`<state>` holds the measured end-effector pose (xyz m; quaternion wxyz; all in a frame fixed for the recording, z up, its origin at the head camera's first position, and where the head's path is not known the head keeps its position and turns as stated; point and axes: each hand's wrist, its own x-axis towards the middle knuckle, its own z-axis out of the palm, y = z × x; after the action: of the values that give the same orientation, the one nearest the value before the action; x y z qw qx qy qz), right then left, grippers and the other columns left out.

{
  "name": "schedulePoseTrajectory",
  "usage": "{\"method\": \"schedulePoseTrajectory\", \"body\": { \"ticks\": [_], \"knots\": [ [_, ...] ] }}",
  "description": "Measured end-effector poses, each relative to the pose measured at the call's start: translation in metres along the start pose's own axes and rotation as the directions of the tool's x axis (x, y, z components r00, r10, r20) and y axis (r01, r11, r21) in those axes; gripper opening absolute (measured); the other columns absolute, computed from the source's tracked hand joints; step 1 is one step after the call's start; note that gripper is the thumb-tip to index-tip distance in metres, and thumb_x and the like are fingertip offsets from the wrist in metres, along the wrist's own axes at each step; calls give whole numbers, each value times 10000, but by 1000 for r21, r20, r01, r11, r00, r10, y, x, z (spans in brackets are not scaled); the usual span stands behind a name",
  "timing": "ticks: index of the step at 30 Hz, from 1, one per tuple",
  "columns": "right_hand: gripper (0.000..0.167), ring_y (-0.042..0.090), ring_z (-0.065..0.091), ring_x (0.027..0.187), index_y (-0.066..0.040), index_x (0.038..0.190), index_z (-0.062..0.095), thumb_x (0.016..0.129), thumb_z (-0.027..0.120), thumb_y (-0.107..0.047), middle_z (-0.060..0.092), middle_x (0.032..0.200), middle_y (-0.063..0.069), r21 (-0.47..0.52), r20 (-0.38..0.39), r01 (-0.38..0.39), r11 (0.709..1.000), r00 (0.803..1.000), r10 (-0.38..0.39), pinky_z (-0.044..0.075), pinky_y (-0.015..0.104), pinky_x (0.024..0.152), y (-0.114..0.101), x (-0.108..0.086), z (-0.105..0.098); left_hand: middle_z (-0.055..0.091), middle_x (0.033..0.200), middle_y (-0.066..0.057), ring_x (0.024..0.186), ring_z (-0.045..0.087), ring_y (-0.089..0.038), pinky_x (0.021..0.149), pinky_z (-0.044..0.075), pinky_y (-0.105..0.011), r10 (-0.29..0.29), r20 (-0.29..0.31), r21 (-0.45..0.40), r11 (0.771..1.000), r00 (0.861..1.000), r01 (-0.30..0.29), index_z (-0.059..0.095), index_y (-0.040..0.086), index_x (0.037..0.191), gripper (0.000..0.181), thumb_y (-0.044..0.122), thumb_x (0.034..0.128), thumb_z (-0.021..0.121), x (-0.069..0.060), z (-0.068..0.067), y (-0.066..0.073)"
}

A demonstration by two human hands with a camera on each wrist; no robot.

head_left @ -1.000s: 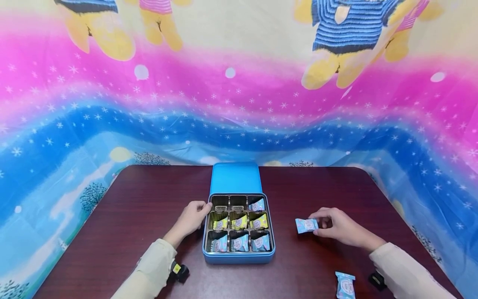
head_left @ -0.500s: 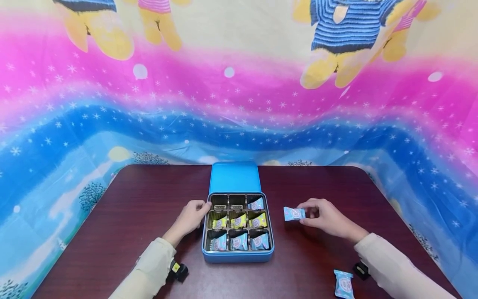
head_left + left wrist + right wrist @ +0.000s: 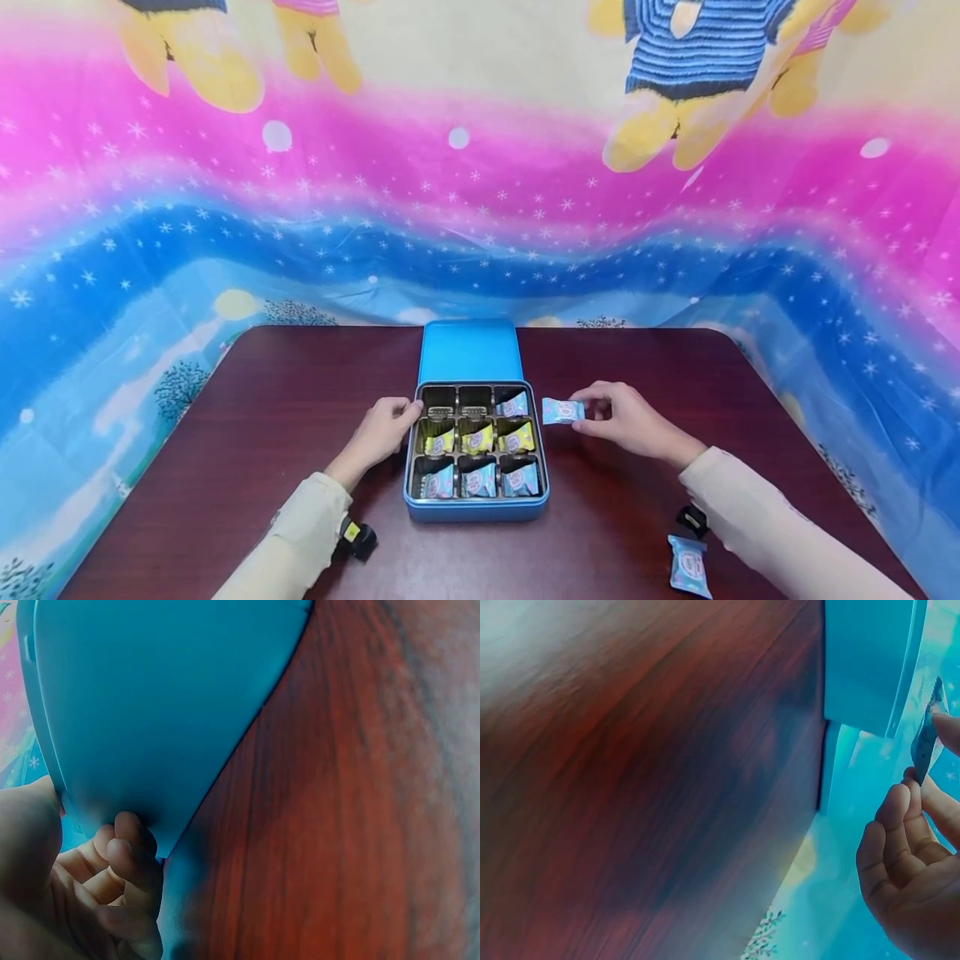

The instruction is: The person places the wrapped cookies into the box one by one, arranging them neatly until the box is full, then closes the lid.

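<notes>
A blue tin box [image 3: 476, 510] stands open at the table's middle, its hinged lid [image 3: 470, 350] tilted back behind it. Its compartments hold blue-wrapped candies in the front row and at the back right, and yellow-wrapped candies [image 3: 477, 437] across the middle row. Bare bottoms show in the back left and back middle compartments. At the box's left rim, my left hand [image 3: 382, 433] holds the edge, thumb on top and fingers curled against the side wall. My right hand [image 3: 630, 419] pinches a blue-wrapped candy [image 3: 562, 411] between thumb and fingertips, just right of the box's back right corner.
Another blue-wrapped candy [image 3: 688, 567] lies near the front right of the dark red wooden table [image 3: 300, 367], beside the right forearm. A printed fabric backdrop [image 3: 480, 208] encloses the table at the back and sides.
My right hand has moved left and away from me with the blue-wrapped candy, from the table's right part to beside the box. The left hand has kept its place on the rim.
</notes>
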<state>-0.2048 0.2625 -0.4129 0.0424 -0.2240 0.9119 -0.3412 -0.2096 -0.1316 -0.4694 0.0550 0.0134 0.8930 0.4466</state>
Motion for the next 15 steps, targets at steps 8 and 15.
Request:
{"method": "schedulePoseTrajectory", "body": {
  "ticks": [8,15],
  "knots": [
    [329,144,545,753,-133,1200,712,890,780,-220,656,987,-7,22,12,5,1000,1000,-5,488,260,601,-9,15,9,441,499,18,428,453,-154,471,385,-296,-8,1,-2,1000,1000,8,492,136,698,433,399,1042,506,1,1,2],
    [320,141,542,717,-128,1201,715,897,771,-211,645,939,-4,14,20,15,1000,1000,-15,481,263,608,-20,30,13,445,509,15,438,462,-160,476,388,-299,-13,1,3,1000,1000,13,494,134,700,433,400,1041,507,0,0,1]
  ]
}}
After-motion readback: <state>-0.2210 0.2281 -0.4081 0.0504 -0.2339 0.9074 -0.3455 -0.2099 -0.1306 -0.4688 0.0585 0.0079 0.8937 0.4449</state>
